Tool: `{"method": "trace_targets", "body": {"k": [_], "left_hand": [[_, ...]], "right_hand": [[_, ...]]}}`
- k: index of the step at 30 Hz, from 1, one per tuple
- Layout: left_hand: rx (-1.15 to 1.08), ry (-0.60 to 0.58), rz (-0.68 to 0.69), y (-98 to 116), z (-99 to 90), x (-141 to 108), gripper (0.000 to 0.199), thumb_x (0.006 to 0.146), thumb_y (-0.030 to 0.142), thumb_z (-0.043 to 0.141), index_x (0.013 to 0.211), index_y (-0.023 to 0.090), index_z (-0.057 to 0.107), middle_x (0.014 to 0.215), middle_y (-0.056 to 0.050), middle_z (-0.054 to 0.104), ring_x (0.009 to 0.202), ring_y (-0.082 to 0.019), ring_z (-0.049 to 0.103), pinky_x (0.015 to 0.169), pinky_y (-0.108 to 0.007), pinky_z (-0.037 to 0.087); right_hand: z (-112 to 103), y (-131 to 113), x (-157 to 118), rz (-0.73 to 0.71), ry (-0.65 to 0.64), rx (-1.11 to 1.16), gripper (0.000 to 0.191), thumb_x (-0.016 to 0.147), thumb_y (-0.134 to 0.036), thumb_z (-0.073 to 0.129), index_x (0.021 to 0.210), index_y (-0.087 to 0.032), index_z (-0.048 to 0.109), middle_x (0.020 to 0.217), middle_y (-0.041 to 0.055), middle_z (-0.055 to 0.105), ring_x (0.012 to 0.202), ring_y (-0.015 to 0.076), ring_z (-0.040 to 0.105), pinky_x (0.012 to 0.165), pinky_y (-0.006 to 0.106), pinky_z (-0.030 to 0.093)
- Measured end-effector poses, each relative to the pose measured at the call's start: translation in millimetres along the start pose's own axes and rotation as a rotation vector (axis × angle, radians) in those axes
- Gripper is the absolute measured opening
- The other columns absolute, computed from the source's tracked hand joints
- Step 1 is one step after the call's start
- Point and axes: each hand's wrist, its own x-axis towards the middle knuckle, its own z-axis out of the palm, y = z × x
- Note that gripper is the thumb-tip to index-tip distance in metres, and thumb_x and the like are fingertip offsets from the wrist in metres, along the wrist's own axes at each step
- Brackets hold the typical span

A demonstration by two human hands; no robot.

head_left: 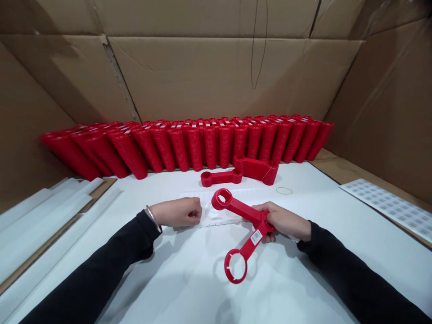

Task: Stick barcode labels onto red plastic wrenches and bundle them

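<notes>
My right hand [283, 220] is closed around the joined ends of red plastic ring-ended wrenches [246, 209], held above the white table. They fan out to the left in two arms. One arm points up and ends in a thick ring. The lower arm carries a white barcode sticker [256, 236] and ends in a wide, thin ring. My left hand [180, 211] is a fist on the table, left of the wrenches and apart from them. It rests by a translucent strip [216, 217]; whether its fingers hold anything is hidden.
Tall stacks of red wrenches [211, 146] line the back against a cardboard wall [202, 76]. Before them lie a smaller red stack [256, 170] and a short one [221, 177]. A rubber band [284, 191] lies nearby. White sheets [50, 220] sit left, a sticker sheet [394, 204] right.
</notes>
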Motion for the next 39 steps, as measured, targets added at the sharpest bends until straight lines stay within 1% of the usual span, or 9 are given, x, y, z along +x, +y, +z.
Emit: {"method": "trace_targets", "body": {"k": [4,7,11,16,21,28,33,36,39], "left_hand": [[0.018,-0.007,-0.039,-3.4,-0.9,-2.3,0.017,0.075,0.020,0.044,0.074,0.013,0.058,0.088,-0.004,0.052,0.066,-0.010,0.045,0.064,-0.022,0.037],[0.020,-0.063,-0.082,-5.3,-4.4,-7.1,0.017,0.073,0.019,0.046,0.075,0.013,0.062,0.088,-0.004,0.053,0.067,-0.010,0.046,0.064,-0.022,0.038],[-0.013,-0.119,-0.084,-6.8,-7.8,-11.2,0.016,0.072,0.018,0.047,0.072,0.012,0.062,0.085,-0.004,0.054,0.066,-0.010,0.047,0.063,-0.021,0.038],[0.007,-0.100,-0.079,-6.5,-7.6,-10.1,0.016,0.074,0.018,0.046,0.075,0.012,0.060,0.086,-0.004,0.054,0.066,-0.010,0.046,0.062,-0.020,0.038],[0.027,-0.086,-0.068,-6.0,-7.6,-9.5,0.016,0.074,0.017,0.045,0.076,0.012,0.060,0.087,-0.004,0.053,0.065,-0.010,0.045,0.061,-0.020,0.037],[-0.039,-0.153,-0.098,-7.2,-7.5,-11.4,0.012,0.069,0.017,0.050,0.069,0.013,0.061,0.087,-0.003,0.054,0.067,-0.010,0.048,0.061,-0.020,0.038],[0.034,-0.117,-0.127,-7.0,-4.8,-9.8,0.012,0.069,0.016,0.048,0.070,0.013,0.059,0.083,-0.002,0.056,0.066,-0.010,0.047,0.062,-0.021,0.038],[0.062,-0.101,-0.129,-6.3,-4.4,-8.9,0.011,0.070,0.016,0.046,0.070,0.013,0.056,0.082,-0.002,0.055,0.065,-0.010,0.046,0.062,-0.021,0.037],[0.050,-0.087,-0.108,-7.8,-5.6,-8.9,0.013,0.072,0.017,0.045,0.073,0.013,0.057,0.084,-0.003,0.053,0.065,-0.010,0.045,0.061,-0.021,0.037]], "right_hand": [[0.8,-3.2,-2.3,0.013,0.007,-0.001,0.061,0.051,-0.016,0.033,0.107,-0.007,0.055,0.051,0.0030,0.054,0.044,0.0111,0.052,0.038,0.016,0.033],[1.0,-5.3,-4.5,0.026,0.018,-0.005,0.063,0.051,-0.017,0.032,0.108,-0.007,0.055,0.050,0.0027,0.053,0.042,0.0110,0.051,0.038,0.016,0.033],[0.3,-5.6,-5.2,0.030,0.031,-0.018,0.063,0.051,-0.017,0.033,0.109,-0.007,0.054,0.049,0.0025,0.053,0.042,0.0111,0.051,0.038,0.015,0.032],[-0.3,-5.3,-5.6,0.037,0.022,-0.027,0.060,0.050,-0.018,0.033,0.104,-0.007,0.056,0.050,0.0029,0.053,0.043,0.0108,0.051,0.039,0.015,0.032],[-1.4,-5.3,-6.8,0.038,0.019,-0.038,0.060,0.050,-0.019,0.032,0.104,-0.006,0.056,0.050,0.0030,0.053,0.043,0.0105,0.051,0.039,0.015,0.032],[-2.1,-3.9,-6.5,0.036,-0.010,-0.038,0.061,0.052,-0.018,0.033,0.109,-0.007,0.054,0.051,0.0028,0.054,0.044,0.0106,0.052,0.041,0.016,0.036],[-0.2,-7.4,-8.3,0.044,0.012,-0.042,0.068,0.050,-0.019,0.032,0.113,-0.006,0.052,0.048,0.0027,0.053,0.042,0.0102,0.050,0.039,0.014,0.030],[-0.1,-8.5,-9.1,0.049,0.013,-0.040,0.068,0.048,-0.019,0.031,0.112,-0.006,0.053,0.048,0.0027,0.053,0.042,0.0104,0.050,0.039,0.014,0.030],[-0.3,-8.6,-9.2,0.040,0.007,-0.037,0.067,0.049,-0.019,0.031,0.111,-0.006,0.053,0.049,0.0027,0.053,0.043,0.0105,0.051,0.039,0.014,0.031]]}}
